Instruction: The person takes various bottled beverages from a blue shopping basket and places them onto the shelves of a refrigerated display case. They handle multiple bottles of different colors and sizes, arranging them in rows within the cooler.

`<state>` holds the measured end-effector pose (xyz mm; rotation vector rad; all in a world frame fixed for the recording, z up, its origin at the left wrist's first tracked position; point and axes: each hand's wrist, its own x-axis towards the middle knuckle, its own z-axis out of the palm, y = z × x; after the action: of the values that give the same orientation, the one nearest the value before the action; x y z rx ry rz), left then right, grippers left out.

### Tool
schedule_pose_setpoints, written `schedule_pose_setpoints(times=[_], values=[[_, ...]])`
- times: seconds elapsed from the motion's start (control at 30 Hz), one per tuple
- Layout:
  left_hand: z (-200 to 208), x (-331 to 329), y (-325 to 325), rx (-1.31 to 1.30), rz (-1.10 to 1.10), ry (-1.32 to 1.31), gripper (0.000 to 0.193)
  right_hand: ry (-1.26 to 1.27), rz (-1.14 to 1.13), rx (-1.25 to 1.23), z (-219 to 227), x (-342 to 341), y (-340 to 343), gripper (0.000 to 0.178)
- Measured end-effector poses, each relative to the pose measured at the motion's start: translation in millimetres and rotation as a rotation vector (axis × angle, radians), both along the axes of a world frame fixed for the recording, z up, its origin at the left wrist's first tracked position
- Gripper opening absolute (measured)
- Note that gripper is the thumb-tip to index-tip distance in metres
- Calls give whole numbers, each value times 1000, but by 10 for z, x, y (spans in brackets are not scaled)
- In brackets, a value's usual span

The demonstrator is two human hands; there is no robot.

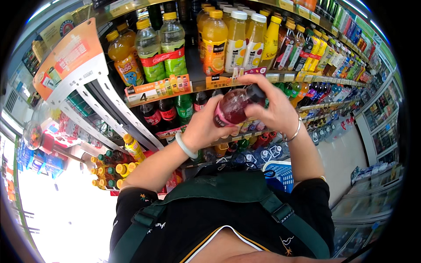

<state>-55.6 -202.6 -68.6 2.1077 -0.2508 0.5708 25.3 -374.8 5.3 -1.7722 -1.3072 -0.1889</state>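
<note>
A plastic bottle (235,105) of dark red drink with a black cap and a pink label is tilted in front of me, before the shelves. My left hand (202,128) is wrapped round its labelled lower part. Around the cap end, my right hand (275,105) is closed, with the thumb against the bottle just below the cap. Behind the bottle, the upper shelf holds orange juice bottles (215,44), white-capped juice bottles (237,44) and two green-labelled bottles bound with red tape (163,58).
Price strips (160,90) run along the shelf edge. Dark soda bottles (167,109) line the shelf below. A white slotted panel (101,87) stands at left, above several clustered bottles (114,168). A blue basket (280,173) is near my right elbow; glass-doored coolers (379,109) stand far right.
</note>
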Motion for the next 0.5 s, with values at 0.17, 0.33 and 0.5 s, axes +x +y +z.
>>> schedule_pose_setpoints(times=[0.17,0.33,0.5], values=[[523,149,427,52,-141,-27,62,-109,-161,100,497,161,418,24],[1310,566,1052,721,393,-815,30,-365,-256,110,775,390,706,22],[1543,758,1277,1098,622,-307,34,-326,-260,160,948,372,1037,27]])
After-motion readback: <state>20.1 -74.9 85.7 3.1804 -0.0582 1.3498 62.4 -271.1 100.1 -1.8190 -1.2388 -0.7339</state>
